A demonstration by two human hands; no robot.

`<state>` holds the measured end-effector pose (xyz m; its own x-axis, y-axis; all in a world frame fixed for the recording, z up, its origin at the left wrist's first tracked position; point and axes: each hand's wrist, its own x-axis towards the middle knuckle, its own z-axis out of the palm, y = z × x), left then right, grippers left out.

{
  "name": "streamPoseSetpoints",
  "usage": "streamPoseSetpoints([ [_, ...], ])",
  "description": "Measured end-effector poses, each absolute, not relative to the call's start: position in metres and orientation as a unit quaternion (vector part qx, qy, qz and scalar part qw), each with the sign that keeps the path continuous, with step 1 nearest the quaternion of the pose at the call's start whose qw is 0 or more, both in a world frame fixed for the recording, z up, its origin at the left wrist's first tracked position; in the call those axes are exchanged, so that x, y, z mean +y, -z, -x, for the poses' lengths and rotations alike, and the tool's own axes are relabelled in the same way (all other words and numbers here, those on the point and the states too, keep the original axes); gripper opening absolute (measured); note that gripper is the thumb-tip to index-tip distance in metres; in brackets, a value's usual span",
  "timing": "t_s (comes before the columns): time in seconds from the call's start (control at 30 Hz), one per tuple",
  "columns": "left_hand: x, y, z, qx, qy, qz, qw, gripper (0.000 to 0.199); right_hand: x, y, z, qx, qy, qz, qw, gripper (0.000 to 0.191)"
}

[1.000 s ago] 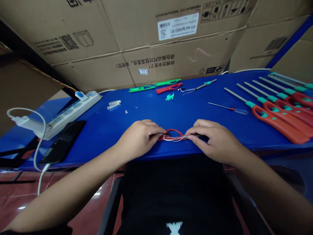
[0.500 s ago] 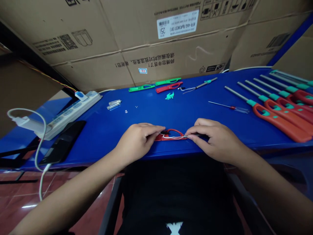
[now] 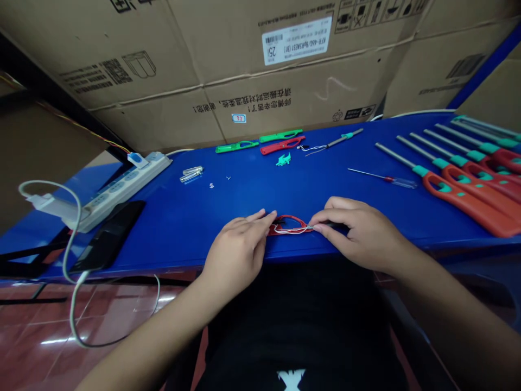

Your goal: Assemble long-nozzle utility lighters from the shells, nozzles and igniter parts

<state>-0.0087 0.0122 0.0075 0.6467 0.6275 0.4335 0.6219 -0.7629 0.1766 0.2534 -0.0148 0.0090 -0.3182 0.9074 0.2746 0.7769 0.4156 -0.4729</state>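
In front of me on the table lies a red lighter casing half (image 3: 299, 221) with an oval opening, white wires (image 3: 287, 231) and a black part lying in it. My left hand (image 3: 238, 247) covers the casing's left end, its fingers bent down onto it and its thumb hidden. At the right end, my right hand (image 3: 356, 231) pinches a thin metal lighter tube (image 3: 337, 226) between thumb and fingers, near where the wires come out. Behind, a second red casing half (image 3: 280, 145) lies beside green casing halves (image 3: 238, 146) and another tube with wires (image 3: 344, 138).
Red lighters with metal tubes (image 3: 468, 201) line the right side, near a screwdriver (image 3: 386, 178). Small green parts (image 3: 284, 159) and clear cylinders (image 3: 191, 174) lie further back. On the left are a power strip (image 3: 122, 187) and a phone (image 3: 108, 236). Cardboard boxes (image 3: 244, 60) stand behind.
My left hand has turned, its fingers lifting from a pinch at the black part to lie over the casing's left end. My right hand keeps its pinch in place.
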Motion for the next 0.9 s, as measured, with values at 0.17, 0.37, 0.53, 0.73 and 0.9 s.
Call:
streamPoseSetpoints([
  [0.17, 0.003, -0.009, 0.007, 0.348, -0.2, -0.915, -0.051, 0.043, -0.015, -0.008, -0.254, -0.804, -0.121, 0.524, 0.254, 0.02],
  [0.37, 0.012, -0.013, 0.009, 0.334, -0.191, -0.922, -0.045, 0.04, -0.014, -0.007, -0.254, -0.807, -0.117, 0.521, 0.252, 0.021],
  [0.53, 0.014, -0.02, 0.008, 0.315, -0.136, -0.937, -0.071, 0.041, -0.014, -0.007, -0.254, -0.809, -0.123, 0.519, 0.246, 0.021],
  [0.73, 0.008, -0.018, 0.007, 0.323, -0.168, -0.928, -0.079, 0.033, -0.014, -0.009, -0.254, -0.812, -0.13, 0.513, 0.245, 0.021],
  [0.9, 0.014, -0.022, 0.006, 0.344, -0.189, -0.919, -0.047, 0.023, -0.014, -0.009, -0.255, -0.813, -0.134, 0.507, 0.251, 0.02],
])
